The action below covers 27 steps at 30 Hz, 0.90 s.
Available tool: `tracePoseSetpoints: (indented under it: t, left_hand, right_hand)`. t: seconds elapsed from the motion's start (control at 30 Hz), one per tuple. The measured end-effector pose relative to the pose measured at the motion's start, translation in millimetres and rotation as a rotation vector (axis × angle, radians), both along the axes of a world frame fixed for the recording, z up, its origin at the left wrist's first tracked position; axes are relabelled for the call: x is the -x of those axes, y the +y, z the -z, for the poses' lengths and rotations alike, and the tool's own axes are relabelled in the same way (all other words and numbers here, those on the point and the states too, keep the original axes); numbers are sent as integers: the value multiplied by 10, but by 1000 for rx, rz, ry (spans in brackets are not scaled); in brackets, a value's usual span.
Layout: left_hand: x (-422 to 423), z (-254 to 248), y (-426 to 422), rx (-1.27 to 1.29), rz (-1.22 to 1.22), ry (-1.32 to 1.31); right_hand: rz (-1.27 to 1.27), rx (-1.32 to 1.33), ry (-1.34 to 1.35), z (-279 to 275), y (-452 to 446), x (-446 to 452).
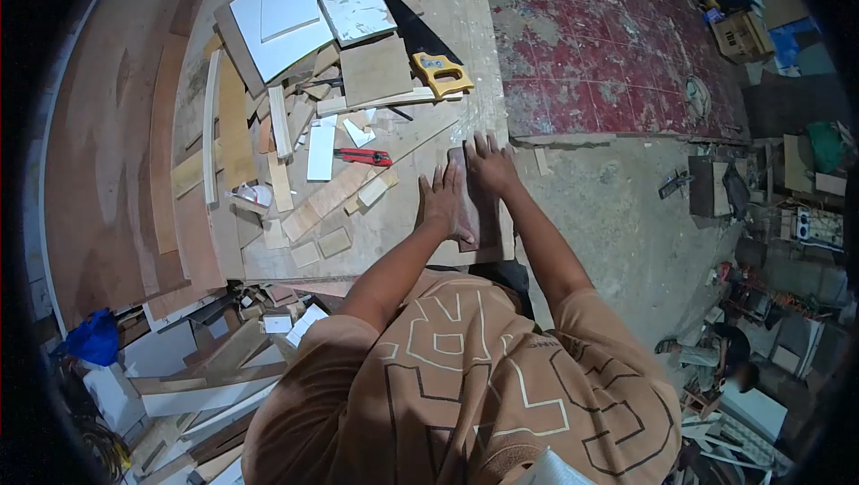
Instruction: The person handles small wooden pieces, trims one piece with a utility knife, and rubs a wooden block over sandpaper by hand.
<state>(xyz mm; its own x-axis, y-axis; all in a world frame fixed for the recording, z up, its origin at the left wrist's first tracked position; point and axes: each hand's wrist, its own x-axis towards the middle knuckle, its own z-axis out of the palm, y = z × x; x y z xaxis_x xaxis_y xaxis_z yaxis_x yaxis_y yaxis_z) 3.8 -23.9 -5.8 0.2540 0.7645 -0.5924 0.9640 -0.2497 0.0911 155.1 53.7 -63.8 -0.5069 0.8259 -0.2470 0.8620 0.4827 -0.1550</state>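
Observation:
A dark brown flat strip, either a board or a sheet of sandpaper, lies along the right edge of the wooden worktable. My left hand rests on its left side, fingers stretched forward and thumb out. Farther up, my right hand lies flat across the strip's far end with the fingers spread. To the left of my hands is a red utility knife among wood offcuts. A handsaw with a yellow handle lies beyond them, its blade partly beside a panel.
White panels are stacked at the table's far side. Large plywood sheets stretch along the left. Scrap wood piles up at lower left. A red tiled surface lies far right; another person is at lower right.

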Motion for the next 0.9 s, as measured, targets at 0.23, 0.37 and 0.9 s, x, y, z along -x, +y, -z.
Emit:
tracePoseSetpoints:
  t: [0.23, 0.37, 0.9]
  left_hand:
    - [1, 32, 9, 10, 0, 12]
    - [-5, 68, 22, 38, 7, 26]
    - [46, -60, 118, 80, 85, 27]
  right_hand:
    - [-22, 118, 224, 108, -888, -161]
    - [10, 77, 182, 154, -1298, -214]
    - [340, -209, 189, 133, -106, 407]
